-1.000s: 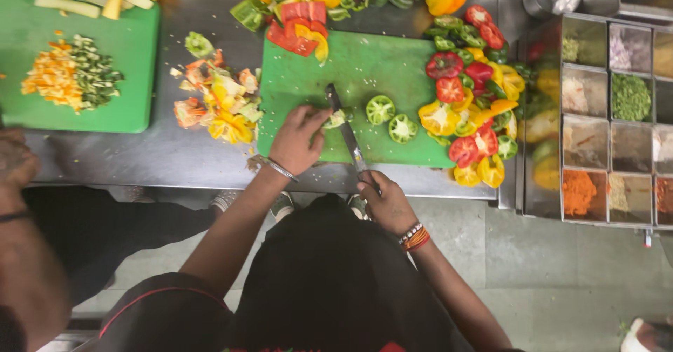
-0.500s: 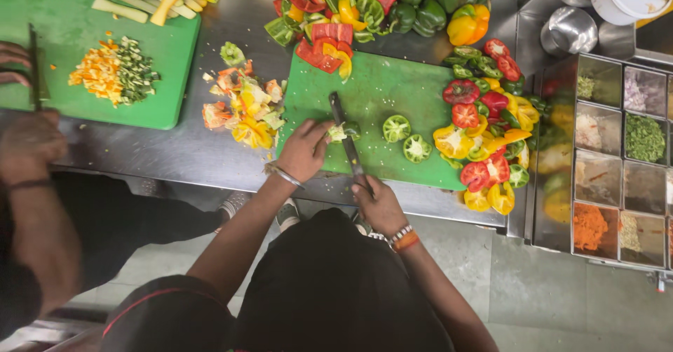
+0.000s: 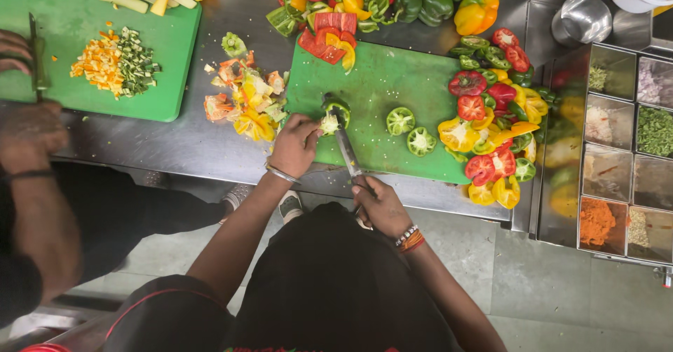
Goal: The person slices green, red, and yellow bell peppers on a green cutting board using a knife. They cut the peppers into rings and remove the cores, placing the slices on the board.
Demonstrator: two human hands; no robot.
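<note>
Cutting pepper (image 3: pixel 332 117); two green tops (image 3: pixel 410 131).

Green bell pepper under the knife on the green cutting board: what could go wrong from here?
1. The left hand pins the green bell pepper right beside the steel knife blade; a slip could nick its fingers.
2. The green plastic cutting board reaches the steel counter edge, so it might slide off.

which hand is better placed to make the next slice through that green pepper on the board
Right, most likely. The right hand grips the knife, whose blade lies against the green pepper on the green cutting board. The left hand pins the pepper, so it suits steadying.
</note>
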